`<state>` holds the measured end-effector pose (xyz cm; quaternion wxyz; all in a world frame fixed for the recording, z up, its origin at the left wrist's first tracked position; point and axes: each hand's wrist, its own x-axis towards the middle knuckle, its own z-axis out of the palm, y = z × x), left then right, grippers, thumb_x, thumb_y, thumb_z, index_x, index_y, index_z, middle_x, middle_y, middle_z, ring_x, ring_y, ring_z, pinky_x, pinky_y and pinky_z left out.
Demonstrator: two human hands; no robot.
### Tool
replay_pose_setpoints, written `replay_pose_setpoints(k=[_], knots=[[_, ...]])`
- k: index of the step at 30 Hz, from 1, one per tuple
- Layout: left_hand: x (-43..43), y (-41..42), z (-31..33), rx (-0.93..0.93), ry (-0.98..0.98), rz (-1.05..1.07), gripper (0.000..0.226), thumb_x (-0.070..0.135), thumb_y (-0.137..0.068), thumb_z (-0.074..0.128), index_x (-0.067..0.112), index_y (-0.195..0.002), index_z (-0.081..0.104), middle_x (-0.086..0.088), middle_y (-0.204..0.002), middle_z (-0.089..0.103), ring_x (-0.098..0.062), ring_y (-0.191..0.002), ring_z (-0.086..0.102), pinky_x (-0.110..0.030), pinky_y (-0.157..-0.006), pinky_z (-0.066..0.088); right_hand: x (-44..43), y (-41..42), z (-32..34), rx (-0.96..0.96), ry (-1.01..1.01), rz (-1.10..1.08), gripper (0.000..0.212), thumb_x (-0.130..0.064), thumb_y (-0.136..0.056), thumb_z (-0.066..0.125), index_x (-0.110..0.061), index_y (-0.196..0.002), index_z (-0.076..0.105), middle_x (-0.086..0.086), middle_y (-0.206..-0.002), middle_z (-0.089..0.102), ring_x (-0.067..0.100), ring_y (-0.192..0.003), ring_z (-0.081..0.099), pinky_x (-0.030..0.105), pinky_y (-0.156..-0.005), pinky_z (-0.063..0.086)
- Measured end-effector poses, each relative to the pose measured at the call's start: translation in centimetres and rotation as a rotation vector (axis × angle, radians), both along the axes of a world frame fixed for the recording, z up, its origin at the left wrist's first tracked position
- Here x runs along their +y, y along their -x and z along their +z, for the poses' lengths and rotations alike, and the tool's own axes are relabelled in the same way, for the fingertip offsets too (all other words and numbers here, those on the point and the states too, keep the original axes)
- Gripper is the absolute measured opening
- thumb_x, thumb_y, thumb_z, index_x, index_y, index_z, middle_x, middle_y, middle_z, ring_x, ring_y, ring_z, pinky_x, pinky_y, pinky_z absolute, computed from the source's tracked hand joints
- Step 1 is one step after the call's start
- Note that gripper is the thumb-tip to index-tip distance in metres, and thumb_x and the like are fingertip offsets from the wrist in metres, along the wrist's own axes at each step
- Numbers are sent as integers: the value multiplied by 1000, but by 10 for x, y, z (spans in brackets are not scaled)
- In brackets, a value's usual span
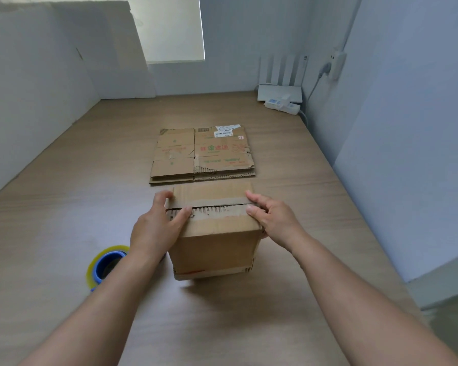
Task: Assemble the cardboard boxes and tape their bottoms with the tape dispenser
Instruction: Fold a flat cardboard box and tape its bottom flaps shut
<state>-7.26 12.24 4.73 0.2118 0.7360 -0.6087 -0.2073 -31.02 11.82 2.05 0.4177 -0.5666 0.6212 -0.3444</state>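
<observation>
An assembled brown cardboard box (214,249) stands on the wooden table (64,207) in front of me, its two top flaps folded together with a ragged seam between them. My left hand (158,223) grips the box's left top edge, thumb on the near flap and fingers on the far flap. My right hand (271,216) holds the right top edge the same way. A roll of clear tape on a blue dispenser (107,265) lies on the table left of the box, partly hidden by my left forearm.
A stack of flattened cardboard boxes (202,154) lies just behind the upright box. A white power strip and router (282,97) sit at the back right corner. White walls close in on the left, back and right.
</observation>
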Motion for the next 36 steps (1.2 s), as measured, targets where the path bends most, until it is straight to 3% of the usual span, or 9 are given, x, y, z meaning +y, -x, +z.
replay_pose_setpoints(k=[4, 8, 12, 19, 24, 27, 31, 34, 36], knots=[[1, -10, -15, 12, -44, 13, 53, 55, -93, 45, 30, -138, 31, -18, -130, 56, -38, -113, 53, -40, -87, 45, -2, -13, -4, 59, 12, 18, 42, -34, -93, 57, -35, -135, 51, -3, -135, 55, 12, -102, 54, 44, -96, 50], [-7, -9, -14, 41, -49, 18, 52, 54, -93, 46, 29, -137, 35, -13, -135, 53, -35, -118, 52, -41, -91, 46, -8, -16, 4, 92, -1, 13, 41, -32, -95, 55, -33, -136, 50, -4, -138, 52, 20, -116, 55, 44, -97, 49], [-6, -2, -10, 36, -36, 23, 50, 53, -93, 46, 23, -133, 40, -13, -130, 57, -36, -114, 53, -42, -90, 48, -12, -10, 11, 102, -11, 17, 40, -31, -95, 55, -34, -134, 52, -5, -136, 53, 19, -111, 56, 36, -82, 56], [34, -2, -11, -13, 31, -4, 46, 50, -94, 46, 22, -130, 44, -4, -129, 59, -31, -112, 56, -38, -86, 43, 28, -5, -1, 51, 21, 20, 40, -30, -92, 60, -32, -131, 55, -6, -130, 59, 11, -106, 59, 41, -91, 53], [7, 2, -7, -2, -24, 29, 49, 53, -94, 44, 22, -132, 43, -8, -130, 58, -34, -115, 53, -36, -87, 42, -1, -8, 11, 142, 10, 32, 40, -32, -95, 54, -32, -135, 51, -6, -137, 53, 19, -110, 58, 42, -90, 53], [7, -3, -7, 78, -46, -34, 54, 55, -91, 49, 24, -135, 40, -4, -138, 51, -29, -118, 51, -37, -92, 45, 2, -4, 11, 14, -40, 46, 42, -30, -96, 52, -35, -138, 47, -10, -139, 48, 16, -113, 54, 35, -85, 54], [14, -11, -5, 183, -112, -213, 77, 53, -82, 64, 20, -142, 30, 3, -146, 37, -14, -117, 45, -30, -95, 39, 12, 2, 3, -125, -42, 45, 44, -26, -97, 52, -32, -139, 45, -8, -141, 46, 10, -123, 49, 37, -106, 42], [17, -10, -7, 133, -89, -203, 69, 52, -87, 58, 20, -141, 31, 2, -149, 37, -22, -126, 45, -33, -98, 38, 13, -4, 1, -120, 38, -35, 42, -20, -94, 56, -27, -136, 50, -5, -127, 57, 9, -112, 55, 25, -95, 46], [17, -9, -7, 125, -83, -195, 64, 51, -90, 54, 19, -141, 32, 0, -150, 36, -24, -129, 43, -35, -100, 37, 13, -8, 3, -100, 81, -95, 39, -19, -92, 59, -26, -130, 55, -5, -118, 61, 11, -110, 58, 24, -92, 46]])
